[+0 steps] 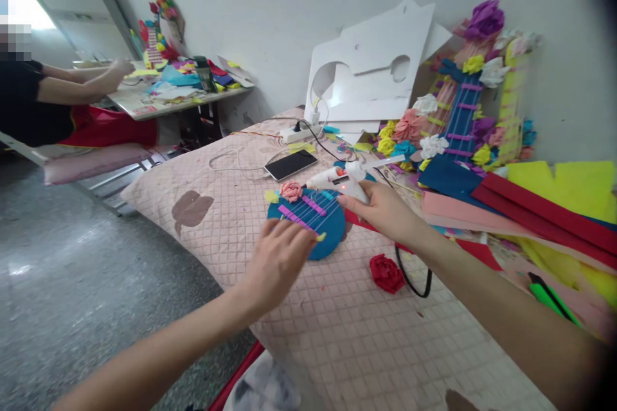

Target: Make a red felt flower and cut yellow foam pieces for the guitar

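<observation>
My right hand (378, 202) is wrapped round a white hot glue gun (332, 178), with a glue stick sticking out of its back. The nozzle points left, close to a pink paper rose (291, 191) at the upper edge of a round blue guitar body (330, 245). Purple strips (313, 205) and pale strings cross the blue piece. Above its lower left part, my left hand (282, 260) has its fingers curled together, a small yellow piece of paper (321, 237) at the fingertips. A red paper rose (386, 273) lies on the cloth to the right.
A phone (290, 166) and power strip (296, 135) lie behind the guitar. The gun's black cable loops near the red rose. Decorated paper guitars (463, 109), coloured paper sheets (544, 205) and a green cutter (554, 298) are at right. Another person (62, 90) sits at a table at left.
</observation>
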`<control>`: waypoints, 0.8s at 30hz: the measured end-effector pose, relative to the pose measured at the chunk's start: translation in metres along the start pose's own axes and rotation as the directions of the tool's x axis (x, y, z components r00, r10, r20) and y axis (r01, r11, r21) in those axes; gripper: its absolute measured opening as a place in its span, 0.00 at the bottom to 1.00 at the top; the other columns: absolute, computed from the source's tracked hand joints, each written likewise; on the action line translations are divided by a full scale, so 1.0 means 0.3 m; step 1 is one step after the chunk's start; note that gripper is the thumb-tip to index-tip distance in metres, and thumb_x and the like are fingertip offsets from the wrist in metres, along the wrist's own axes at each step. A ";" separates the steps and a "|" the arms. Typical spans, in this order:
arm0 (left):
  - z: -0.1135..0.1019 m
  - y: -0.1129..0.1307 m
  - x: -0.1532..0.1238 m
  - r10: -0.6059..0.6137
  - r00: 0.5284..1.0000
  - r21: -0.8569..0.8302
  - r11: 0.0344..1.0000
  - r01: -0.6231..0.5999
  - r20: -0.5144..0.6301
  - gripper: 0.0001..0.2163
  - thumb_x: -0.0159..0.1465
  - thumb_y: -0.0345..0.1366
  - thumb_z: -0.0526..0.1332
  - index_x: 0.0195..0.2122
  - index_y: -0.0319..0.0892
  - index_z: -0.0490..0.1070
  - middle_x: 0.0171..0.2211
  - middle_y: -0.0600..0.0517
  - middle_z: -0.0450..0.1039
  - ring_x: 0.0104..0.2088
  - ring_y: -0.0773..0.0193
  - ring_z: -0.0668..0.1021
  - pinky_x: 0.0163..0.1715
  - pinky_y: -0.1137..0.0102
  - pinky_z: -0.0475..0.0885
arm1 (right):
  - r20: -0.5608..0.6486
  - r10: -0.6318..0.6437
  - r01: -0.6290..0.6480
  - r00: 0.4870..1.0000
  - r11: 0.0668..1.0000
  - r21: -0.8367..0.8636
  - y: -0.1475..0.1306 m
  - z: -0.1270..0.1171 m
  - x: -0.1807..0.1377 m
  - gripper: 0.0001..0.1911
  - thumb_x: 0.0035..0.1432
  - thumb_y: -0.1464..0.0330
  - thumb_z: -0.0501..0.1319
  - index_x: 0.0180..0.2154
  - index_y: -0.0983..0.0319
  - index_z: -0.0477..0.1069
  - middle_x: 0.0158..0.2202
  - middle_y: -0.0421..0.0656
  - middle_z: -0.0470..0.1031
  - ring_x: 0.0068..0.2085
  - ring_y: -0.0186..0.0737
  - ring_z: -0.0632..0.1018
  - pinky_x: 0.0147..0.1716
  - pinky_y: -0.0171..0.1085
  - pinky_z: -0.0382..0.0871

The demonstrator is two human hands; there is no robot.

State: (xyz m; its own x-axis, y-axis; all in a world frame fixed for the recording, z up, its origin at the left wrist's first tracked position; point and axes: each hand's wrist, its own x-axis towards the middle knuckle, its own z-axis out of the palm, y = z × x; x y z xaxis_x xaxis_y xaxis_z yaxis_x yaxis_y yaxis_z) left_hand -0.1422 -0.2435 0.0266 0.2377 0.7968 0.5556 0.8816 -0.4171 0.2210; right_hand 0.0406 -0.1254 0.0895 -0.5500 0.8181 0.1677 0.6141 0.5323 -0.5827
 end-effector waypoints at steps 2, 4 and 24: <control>-0.058 -0.085 -0.022 -0.084 0.991 0.034 0.996 0.087 -0.104 0.04 0.67 0.35 0.56 0.37 0.43 0.69 0.33 0.54 0.76 0.34 0.63 0.75 0.39 0.64 0.64 | 0.058 0.001 0.000 0.998 1.000 -0.017 -0.027 0.018 0.020 0.14 0.59 0.60 0.58 0.37 0.63 0.75 0.34 0.45 0.81 0.35 0.46 0.79 0.32 0.37 0.66; -0.093 -0.174 -0.043 -0.132 0.979 0.099 0.984 0.148 -0.154 0.03 0.66 0.34 0.57 0.37 0.43 0.69 0.32 0.53 0.77 0.34 0.62 0.76 0.39 0.64 0.65 | 0.105 0.001 0.005 0.994 0.998 -0.059 -0.057 0.041 0.044 0.13 0.58 0.61 0.58 0.37 0.62 0.75 0.35 0.46 0.81 0.36 0.46 0.79 0.32 0.37 0.65; 0.015 -0.404 -0.023 0.030 0.998 0.400 0.917 -0.008 -0.050 0.08 0.65 0.27 0.54 0.37 0.44 0.71 0.35 0.50 0.74 0.40 0.58 0.71 0.44 0.59 0.62 | 0.240 -0.036 0.114 0.970 0.941 -0.318 -0.090 0.172 0.158 0.16 0.59 0.56 0.56 0.36 0.62 0.73 0.33 0.48 0.80 0.36 0.48 0.78 0.28 0.37 0.61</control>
State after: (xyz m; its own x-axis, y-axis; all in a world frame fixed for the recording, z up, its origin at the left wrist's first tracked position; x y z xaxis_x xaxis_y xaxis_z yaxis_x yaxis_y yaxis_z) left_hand -0.2489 -0.1964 -0.0077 0.2434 0.7610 0.6013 0.9693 -0.2137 -0.1219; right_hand -0.0314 -0.1122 0.0721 -0.6919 0.7220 -0.0074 0.6954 0.6636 -0.2760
